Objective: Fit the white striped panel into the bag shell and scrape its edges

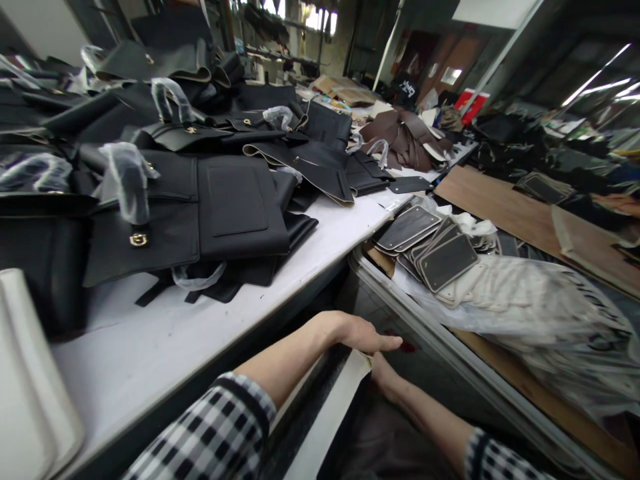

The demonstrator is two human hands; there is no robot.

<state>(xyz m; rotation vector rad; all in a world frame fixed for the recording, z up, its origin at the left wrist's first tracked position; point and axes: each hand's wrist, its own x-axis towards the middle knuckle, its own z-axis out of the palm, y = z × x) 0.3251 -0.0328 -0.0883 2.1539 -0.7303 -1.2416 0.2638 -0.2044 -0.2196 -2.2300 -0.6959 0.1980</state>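
Low in front of me, between table edges, is a black leather-like piece (305,407) with a pale strip (333,407) running along it. My left hand (357,332) bends over the upper end of this piece, one finger stretched out to the right and the others closed at the strip's tip. Just below it, my right hand (383,375) is closed at the same end, its fingers mostly hidden. Both sleeves are black-and-white checked. Nearby on the white table lies a black bag (235,207) with a plastic-wrapped handle (125,183) and a gold-coloured clasp (139,240).
More black bag parts (165,60) are heaped at the back left of the white table (150,353). White padded pieces (30,380) lie at the left edge. On the right stand stacked dark panels (447,260) and plastic-covered pale pieces (545,293). Brown pieces (403,137) are piled farther back.
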